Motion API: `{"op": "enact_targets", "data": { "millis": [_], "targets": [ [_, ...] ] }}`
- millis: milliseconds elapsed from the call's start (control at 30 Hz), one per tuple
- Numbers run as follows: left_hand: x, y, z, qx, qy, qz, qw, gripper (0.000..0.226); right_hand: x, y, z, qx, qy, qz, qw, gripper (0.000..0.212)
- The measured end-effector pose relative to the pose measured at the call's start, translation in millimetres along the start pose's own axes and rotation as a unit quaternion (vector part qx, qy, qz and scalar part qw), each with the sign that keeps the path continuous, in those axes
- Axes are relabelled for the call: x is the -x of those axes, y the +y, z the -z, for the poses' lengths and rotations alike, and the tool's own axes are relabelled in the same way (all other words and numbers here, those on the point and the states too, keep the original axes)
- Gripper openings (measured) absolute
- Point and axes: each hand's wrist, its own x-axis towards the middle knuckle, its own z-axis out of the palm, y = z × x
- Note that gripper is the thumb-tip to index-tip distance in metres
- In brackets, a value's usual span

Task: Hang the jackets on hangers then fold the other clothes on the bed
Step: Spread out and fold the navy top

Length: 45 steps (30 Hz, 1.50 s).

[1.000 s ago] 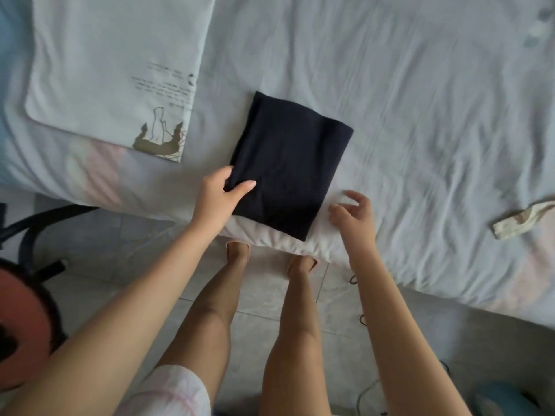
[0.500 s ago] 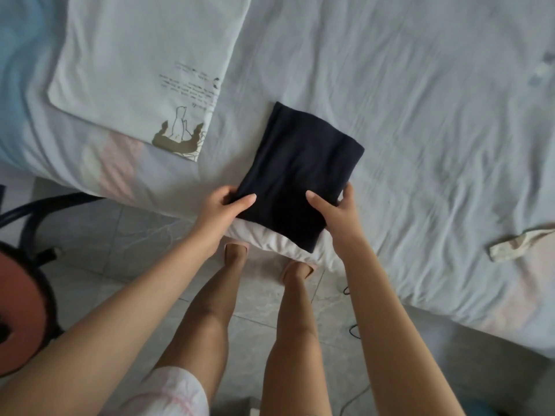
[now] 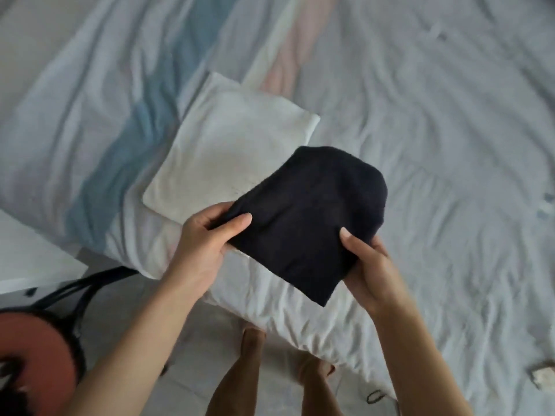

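Observation:
A folded dark navy garment [image 3: 309, 217] is held up above the bed's near edge. My left hand [image 3: 201, 244] grips its left side, thumb on top and fingers underneath. My right hand [image 3: 365, 265] grips its lower right corner the same way. Behind the garment, a folded white garment [image 3: 222, 163] lies flat on the bed. The far edge of the dark garment overlaps the white one's lower right part in the view.
The bed [image 3: 450, 145] is covered by a wrinkled pale sheet with blue and pink stripes at the left. A red stool with a black frame [image 3: 33, 355] stands on the tiled floor at the lower left. A small beige cloth piece [image 3: 545, 376] lies at the right edge. A white surface [image 3: 27, 259] juts in at the left.
Both hands have picked the dark garment up off the bed and carried it left toward the white folded garment. The view has swung left with it.

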Motion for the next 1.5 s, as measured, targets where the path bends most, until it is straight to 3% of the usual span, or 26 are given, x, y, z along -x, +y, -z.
{"op": "enact_targets", "data": {
  "millis": [133, 267, 400, 467, 567, 667, 733, 800, 867, 933, 967, 1033, 1100, 1267, 1367, 1433, 1500],
  "targets": [
    [-42, 21, 38, 0.018, 0.077, -0.071, 0.994, 0.013, -65, 13, -41, 0.036, -0.065, 0.046, 0.996, 0.028],
    [-83, -33, 85, -0.102, 0.176, -0.009, 0.979, 0.013, -132, 73, -47, 0.147, 0.025, -0.028, 0.988, 0.014],
    [-94, -64, 111, -0.112, 0.159, 0.04, 0.98, 0.04, -149, 100, -39, 0.189, 0.079, -0.042, 0.978, 0.005],
    [-88, -64, 110, -0.125, 0.143, 0.021, 0.981, 0.033, -143, 103, -36, 0.212, 0.081, -0.024, 0.974, 0.013],
    [-80, -67, 110, -0.152, 0.19, -0.003, 0.97, 0.025, -132, 110, -30, 0.247, 0.085, -0.031, 0.965, 0.011],
    [-80, -67, 111, -0.1, 0.203, 0.02, 0.974, 0.025, -130, 106, -30, 0.278, 0.106, -0.034, 0.954, 0.013],
    [-81, -69, 113, -0.02, 0.209, 0.041, 0.977, 0.023, -133, 105, -40, 0.394, 0.159, 0.028, 0.905, 0.009],
    [-81, -71, 110, 0.04, 0.212, 0.067, 0.974, 0.018, -135, 96, -53, 0.51, 0.212, 0.157, 0.819, 0.018],
    [-79, -77, 110, 0.099, 0.221, 0.083, 0.967, 0.015, -146, 82, -75, 0.585, 0.156, 0.292, 0.74, 0.034],
    [-78, -79, 106, 0.134, 0.228, 0.093, 0.96, 0.011, -172, 63, -96, 0.654, 0.081, 0.318, 0.682, 0.045],
    [-79, -80, 105, 0.149, 0.23, 0.093, 0.957, 0.011, -187, 56, -107, 0.688, 0.048, 0.291, 0.663, 0.05],
    [-80, -82, 108, 0.15, 0.224, 0.077, 0.96, 0.022, -215, 45, -126, 0.74, 0.006, 0.201, 0.642, 0.056],
    [-79, -83, 111, 0.128, 0.199, 0.069, 0.969, 0.031, -232, 38, -138, 0.748, -0.015, 0.151, 0.646, 0.05],
    [-80, -80, 117, 0.119, 0.213, 0.073, 0.967, 0.026, -245, 28, -155, 0.724, -0.068, 0.19, 0.66, 0.017],
    [-86, -73, 118, 0.005, 0.268, 0.012, 0.963, 0.013, -255, 30, -166, 0.703, -0.095, 0.192, 0.678, 0.019],
    [-89, -66, 121, -0.069, 0.275, -0.017, 0.959, 0.016, -259, 31, -170, 0.733, -0.084, 0.184, 0.65, 0.013],
    [-91, -65, 128, -0.101, 0.266, -0.007, 0.959, 0.019, -264, 36, -168, 0.789, -0.056, 0.179, 0.586, 0.019]
  ]
}}
